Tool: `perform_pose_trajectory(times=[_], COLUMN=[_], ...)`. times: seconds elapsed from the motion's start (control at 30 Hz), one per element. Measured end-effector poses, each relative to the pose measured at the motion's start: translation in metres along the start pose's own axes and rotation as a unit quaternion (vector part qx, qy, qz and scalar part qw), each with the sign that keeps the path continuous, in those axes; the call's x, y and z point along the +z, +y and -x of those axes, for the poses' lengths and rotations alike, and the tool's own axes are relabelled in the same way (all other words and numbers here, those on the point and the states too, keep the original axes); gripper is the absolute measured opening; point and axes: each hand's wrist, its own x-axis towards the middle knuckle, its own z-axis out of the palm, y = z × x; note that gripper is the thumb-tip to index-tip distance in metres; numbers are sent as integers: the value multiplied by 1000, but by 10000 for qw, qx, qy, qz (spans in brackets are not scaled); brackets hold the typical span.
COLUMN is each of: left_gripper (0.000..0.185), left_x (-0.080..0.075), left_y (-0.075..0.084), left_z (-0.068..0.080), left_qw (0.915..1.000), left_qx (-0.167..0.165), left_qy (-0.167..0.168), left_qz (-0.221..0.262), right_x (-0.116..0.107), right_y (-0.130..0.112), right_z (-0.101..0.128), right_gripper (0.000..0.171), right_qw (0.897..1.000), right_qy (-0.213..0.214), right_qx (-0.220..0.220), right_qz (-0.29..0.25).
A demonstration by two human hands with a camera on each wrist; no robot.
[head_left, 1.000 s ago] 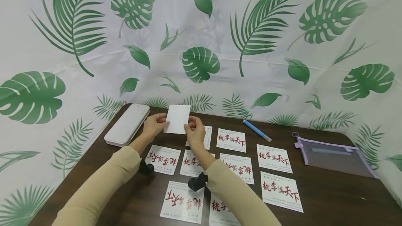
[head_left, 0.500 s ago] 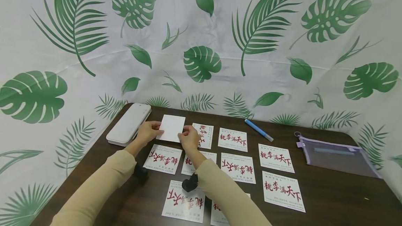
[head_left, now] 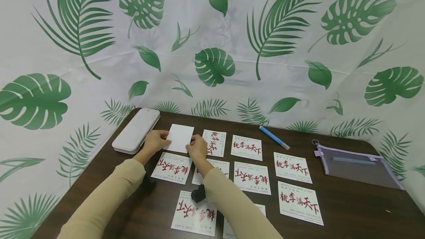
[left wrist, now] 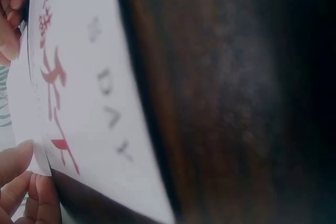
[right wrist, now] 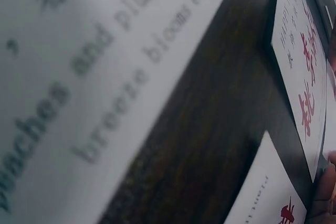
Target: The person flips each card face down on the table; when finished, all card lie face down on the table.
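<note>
1. Nearest, two cards [head_left: 195, 213] are lying on the table [head_left: 358, 215], on the near side of the blank card [head_left: 180, 138]. The right sleeve [head_left: 237, 202] is hiding much of one.

2. Three row cards [head_left: 252, 177] are lying just on the near side of the blank card, and two side cards [head_left: 300, 203] well to its right. Big red signs are spelling 桃李满天下. Small words are saying "HAPPY TEACHER'S DAY". In the right wrist view, a close card [right wrist: 100, 93] is saying "peaches and plums" and "breeze blooms".

3. The left hand [head_left: 156, 141] is pinching the left edge of the blank card. The right hand [head_left: 198, 148] is pinching its right edge.

4. The blank card is showing a plain white side, between the two hands. I cannot tell if it is touching the table. I think the step in hand is placing it in the back row. The next move is probably calling for laying it flat and straight, then letting go.

5. Two back cards [head_left: 246, 147] are lying right of the blank card; the closer one is facing sideways.

6. A white case [head_left: 136, 130] is lying left of the blank card; a pouch [head_left: 358, 165] and a blue pen [head_left: 274, 137] are lying right of it. I am seeing no brand names.

7. A leafy cloth [head_left: 214, 67] is hanging behind the blank card.
</note>
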Motion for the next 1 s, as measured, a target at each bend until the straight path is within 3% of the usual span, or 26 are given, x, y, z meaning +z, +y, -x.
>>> perform_pose_trajectory(times=[0.27,0.57,0.77,0.9,1.0], left_gripper=[41,37,39,42,45], left_x=[0,1,2,0,4], left_y=[2,0,0,14,30], left_z=[-1,-5,-6,-9,-11], left_qw=[9999,9991,9987,9992,9985], left_qx=[4,86,48,244,441], left_qy=[-7,-21,-163,-117,-320], left_qz=[-128,-419,-471,-297,74], right_x=[-3,-4,-21,-50,-70], right_y=[-6,-5,6,19,33], right_z=[1,2,-10,-27,-34], right_gripper=[32,37,34,32,29], right_qw=[9996,9980,9987,9911,9842], right_qy=[-124,-164,55,392,581], right_qx=[-18,-329,-242,319,687], right_qz=[250,517,-439,-1235,-1527])
